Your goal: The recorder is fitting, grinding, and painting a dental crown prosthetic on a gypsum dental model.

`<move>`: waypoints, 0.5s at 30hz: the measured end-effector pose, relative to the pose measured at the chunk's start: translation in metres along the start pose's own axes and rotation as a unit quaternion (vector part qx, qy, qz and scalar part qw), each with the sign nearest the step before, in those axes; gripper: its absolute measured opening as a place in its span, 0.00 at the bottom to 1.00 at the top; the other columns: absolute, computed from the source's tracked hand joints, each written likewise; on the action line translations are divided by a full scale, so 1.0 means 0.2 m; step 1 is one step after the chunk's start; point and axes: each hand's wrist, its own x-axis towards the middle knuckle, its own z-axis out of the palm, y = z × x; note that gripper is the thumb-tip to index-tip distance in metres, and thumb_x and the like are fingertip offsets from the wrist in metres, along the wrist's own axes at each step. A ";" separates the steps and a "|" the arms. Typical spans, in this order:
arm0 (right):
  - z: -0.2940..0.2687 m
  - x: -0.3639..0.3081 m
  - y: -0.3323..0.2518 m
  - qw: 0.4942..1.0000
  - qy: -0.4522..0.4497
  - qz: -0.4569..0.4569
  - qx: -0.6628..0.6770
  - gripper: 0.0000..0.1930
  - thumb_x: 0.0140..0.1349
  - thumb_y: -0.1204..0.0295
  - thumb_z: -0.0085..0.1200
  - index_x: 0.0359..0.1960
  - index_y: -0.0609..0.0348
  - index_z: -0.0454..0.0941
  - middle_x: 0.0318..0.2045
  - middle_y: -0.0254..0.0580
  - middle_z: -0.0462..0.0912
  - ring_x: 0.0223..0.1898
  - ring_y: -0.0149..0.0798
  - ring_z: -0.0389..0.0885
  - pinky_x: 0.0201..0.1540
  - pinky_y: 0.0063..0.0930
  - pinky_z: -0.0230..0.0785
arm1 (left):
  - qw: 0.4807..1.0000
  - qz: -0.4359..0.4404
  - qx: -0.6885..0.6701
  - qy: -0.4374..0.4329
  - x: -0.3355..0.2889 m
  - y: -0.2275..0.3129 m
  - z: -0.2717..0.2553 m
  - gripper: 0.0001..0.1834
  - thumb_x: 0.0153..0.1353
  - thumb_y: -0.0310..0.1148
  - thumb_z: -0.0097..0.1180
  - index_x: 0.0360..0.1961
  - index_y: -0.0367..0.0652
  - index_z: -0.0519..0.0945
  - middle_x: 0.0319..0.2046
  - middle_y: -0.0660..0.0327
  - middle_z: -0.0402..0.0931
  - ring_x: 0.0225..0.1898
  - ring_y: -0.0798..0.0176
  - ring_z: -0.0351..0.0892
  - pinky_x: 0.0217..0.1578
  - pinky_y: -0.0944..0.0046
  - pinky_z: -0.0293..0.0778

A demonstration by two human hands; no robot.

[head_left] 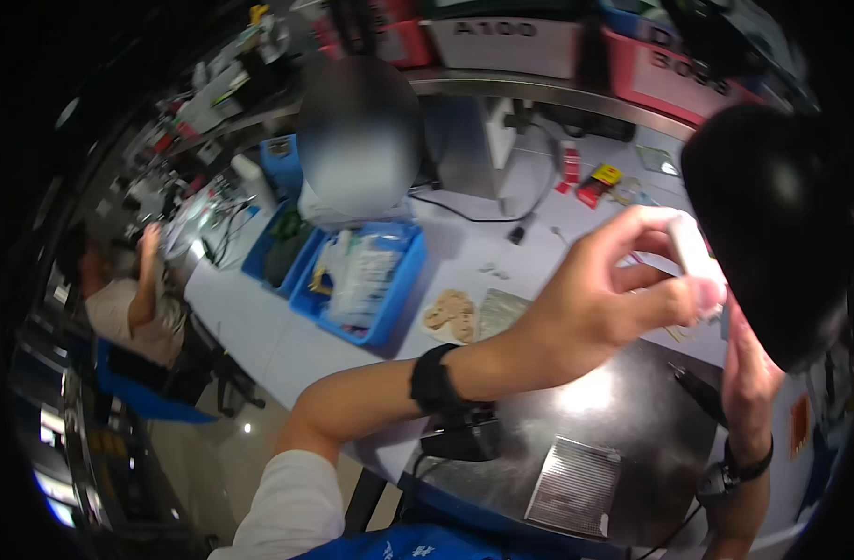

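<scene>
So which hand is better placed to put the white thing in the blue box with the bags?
Probably the left hand: it's pinching the white thing and is nearer the blue box. The right hand is farther away, partly hidden by the black oval.

The white tabletop (pixel 457 257) carries two blue bins (pixel 404 291) side by side, a black cable (pixel 473 218), a red-and-yellow box (pixel 599 186), tan cut-out shapes (pixel 451 314) beside a silvery square (pixel 501 312), and, nearer the person, a metal sheet (pixel 656 439) bearing a ridged silver panel (pixel 573 487).
</scene>
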 end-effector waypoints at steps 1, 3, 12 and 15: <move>-0.04 -0.03 0.06 0.992 -0.001 0.130 0.001 0.25 0.82 0.68 0.42 0.68 0.82 0.69 0.67 0.58 0.75 0.69 0.45 0.72 0.75 0.35 0.59 | 0.998 0.018 0.045 -0.039 0.05 0.00 0.02 0.18 0.64 0.31 0.70 0.50 0.37 0.76 0.42 0.61 0.79 0.41 0.69 0.81 0.46 0.64 0.80; -0.04 -0.01 0.06 0.963 0.060 0.188 0.185 0.26 0.81 0.66 0.45 0.70 0.79 0.68 0.68 0.56 0.74 0.70 0.42 0.72 0.75 0.34 0.59 | 0.993 0.037 0.081 -0.082 0.08 -0.03 0.04 0.22 0.61 0.33 0.73 0.53 0.40 0.77 0.40 0.64 0.78 0.46 0.68 0.80 0.50 0.64 0.78; 0.13 0.10 0.17 0.836 0.113 0.098 0.527 0.26 0.78 0.66 0.52 0.70 0.72 0.67 0.66 0.52 0.76 0.67 0.41 0.75 0.73 0.35 0.62 | 0.974 0.095 0.193 -0.069 0.00 -0.05 -0.10 0.34 0.55 0.29 0.77 0.61 0.33 0.74 0.48 0.55 0.77 0.50 0.62 0.80 0.51 0.58 0.83; -0.02 0.04 0.04 0.817 0.103 0.138 0.550 0.25 0.77 0.67 0.53 0.69 0.71 0.68 0.64 0.51 0.76 0.65 0.41 0.77 0.71 0.34 0.64 | 0.990 0.048 0.091 -0.093 0.04 -0.05 -0.03 0.35 0.56 0.22 0.74 0.64 0.30 0.71 0.47 0.56 0.79 0.51 0.63 0.81 0.53 0.58 0.84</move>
